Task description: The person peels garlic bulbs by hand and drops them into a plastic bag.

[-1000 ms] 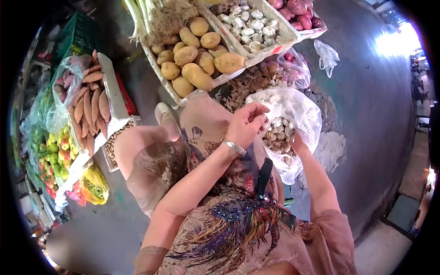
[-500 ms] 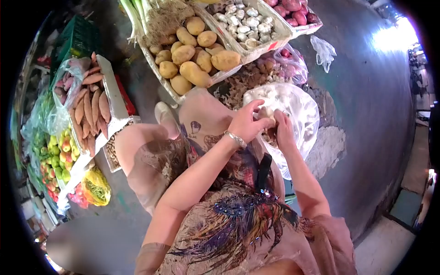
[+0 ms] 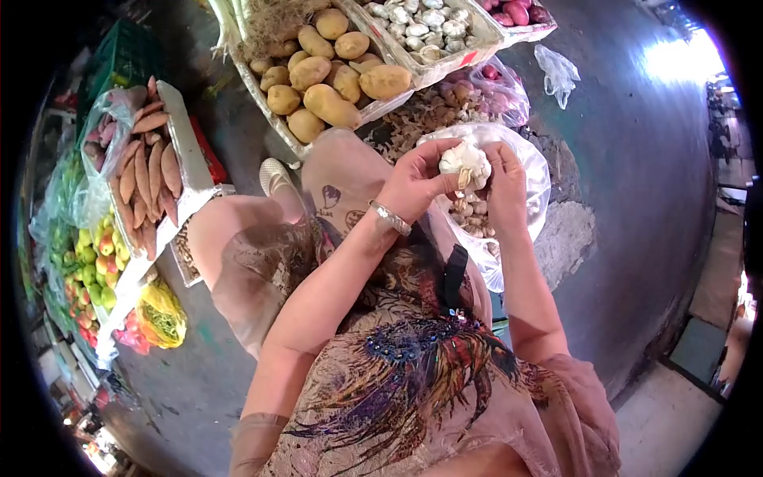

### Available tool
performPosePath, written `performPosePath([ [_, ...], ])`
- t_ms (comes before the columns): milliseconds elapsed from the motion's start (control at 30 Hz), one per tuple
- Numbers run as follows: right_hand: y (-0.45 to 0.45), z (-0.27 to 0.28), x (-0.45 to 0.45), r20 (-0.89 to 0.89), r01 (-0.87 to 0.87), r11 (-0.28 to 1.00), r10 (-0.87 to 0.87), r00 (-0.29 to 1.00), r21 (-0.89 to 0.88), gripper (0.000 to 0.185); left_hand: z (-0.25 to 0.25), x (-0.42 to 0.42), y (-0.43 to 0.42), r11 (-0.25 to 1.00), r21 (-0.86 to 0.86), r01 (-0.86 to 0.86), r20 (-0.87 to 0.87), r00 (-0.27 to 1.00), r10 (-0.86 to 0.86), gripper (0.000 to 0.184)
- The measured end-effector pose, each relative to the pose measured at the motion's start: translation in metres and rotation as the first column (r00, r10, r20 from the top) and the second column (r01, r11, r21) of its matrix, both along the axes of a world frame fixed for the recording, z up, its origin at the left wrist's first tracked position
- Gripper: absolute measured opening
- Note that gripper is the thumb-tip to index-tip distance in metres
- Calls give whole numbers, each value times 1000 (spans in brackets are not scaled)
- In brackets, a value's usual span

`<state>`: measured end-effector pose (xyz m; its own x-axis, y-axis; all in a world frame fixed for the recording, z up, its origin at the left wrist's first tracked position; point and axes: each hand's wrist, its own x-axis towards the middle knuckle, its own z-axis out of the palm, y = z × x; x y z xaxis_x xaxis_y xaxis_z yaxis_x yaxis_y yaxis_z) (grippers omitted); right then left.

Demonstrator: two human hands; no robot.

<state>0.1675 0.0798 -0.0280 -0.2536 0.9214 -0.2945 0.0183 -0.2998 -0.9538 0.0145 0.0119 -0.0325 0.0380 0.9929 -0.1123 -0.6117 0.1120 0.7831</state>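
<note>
Between my hands is a whitish garlic bulb [image 3: 465, 162], its stem end pointing down toward me. The fingers and thumb of my left hand [image 3: 420, 176] grip it from the left. My right hand [image 3: 506, 183] has its bent fingers against the bulb's right side. Just below lies an open white plastic bag [image 3: 534, 176]. More garlic [image 3: 475, 216] with brownish skins shows inside it, partly hidden by my hands. Loose papery skins [image 3: 421, 119] are heaped on the floor beyond the bag.
Ahead are boxes of potatoes [image 3: 330, 75], garlic bulbs [image 3: 421, 28] and red onions [image 3: 513, 12]. A plastic bag of onions [image 3: 505, 91] touches the skins. At left stand sweet potatoes [image 3: 147, 175], fruit [image 3: 99, 266] and a yellow bag [image 3: 161, 316]. A crumpled clear bag [image 3: 558, 75] lies right.
My hands have risen a little away from me, and a white garlic bulb now shows plainly between them. More of the garlic in the bag below is visible.
</note>
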Motion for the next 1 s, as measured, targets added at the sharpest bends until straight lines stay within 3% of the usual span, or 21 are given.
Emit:
performPosePath([
  [33,0,5,-1,4,-4,1000,4,1000,-1,24,-2,2,0,1000,-1,-4,4,1000,4,47],
  [100,-2,19,-4,160,-183,913,132,978,366,29,-5,8,0,994,70,-89,-201,974,101,45],
  [133,-1,21,-3,163,-185,913,133,978,363,29,-4,8,-1,994,67,-89,-198,975,101,45],
  [200,-1,23,0,11,-323,946,323,946,11,36,5,7,-4,999,20,-32,-366,930,38,41],
  [233,-3,18,-1,-40,-194,981,194,980,-5,39,16,4,-6,1000,-21,-10,-415,910,0,36],
  [267,-4,11,-1,-39,-197,980,197,980,-5,39,14,5,-5,1000,-22,-13,-413,911,3,36],
  [333,-7,-2,0,-292,-162,973,109,950,-166,38,6,9,-4,990,96,-103,-448,884,135,26],
  [367,-12,-7,-2,-291,-163,972,109,950,-169,38,2,9,-3,990,94,-104,-447,884,135,26],
  [433,-23,-11,-12,-355,3,993,-44,934,-116,36,-2,9,-1,969,150,-195,-424,873,241,19],
  [533,-18,-3,-13,-363,-104,977,31,931,-184,36,-9,4,3,953,126,-276,-402,864,304,15],
  [600,-18,1,-17,-355,-46,977,-32,934,-210,36,-9,4,4,955,89,-282,-333,896,295,18],
  [667,-14,-1,-15,-290,-5,989,-39,956,-149,37,0,6,4,919,-64,-390,-320,880,351,24],
  [700,-15,14,-23,-204,50,992,-73,976,-117,35,4,6,6,908,-135,-395,-232,904,359,32],
  [733,-14,14,-22,-203,50,992,-73,976,-116,35,1,6,6,909,-135,-395,-231,904,359,32],
  [800,-11,15,-21,-88,-41,996,48,995,78,28,-2,5,7,959,81,-272,-380,881,282,38],
  [833,-12,11,-22,25,-60,957,55,998,283,22,3,6,2,990,-89,-112,-328,942,77,42],
  [867,-10,8,-21,25,-61,957,56,998,282,22,4,7,1,990,-90,-113,-328,941,78,42],
  [933,-8,11,-22,206,-150,915,75,976,374,23,6,9,1,989,-56,-134,-291,950,112,42],
  [1000,-9,22,-21,207,-150,936,86,974,318,26,4,5,-1,988,-127,-87,-255,965,52,41],
])
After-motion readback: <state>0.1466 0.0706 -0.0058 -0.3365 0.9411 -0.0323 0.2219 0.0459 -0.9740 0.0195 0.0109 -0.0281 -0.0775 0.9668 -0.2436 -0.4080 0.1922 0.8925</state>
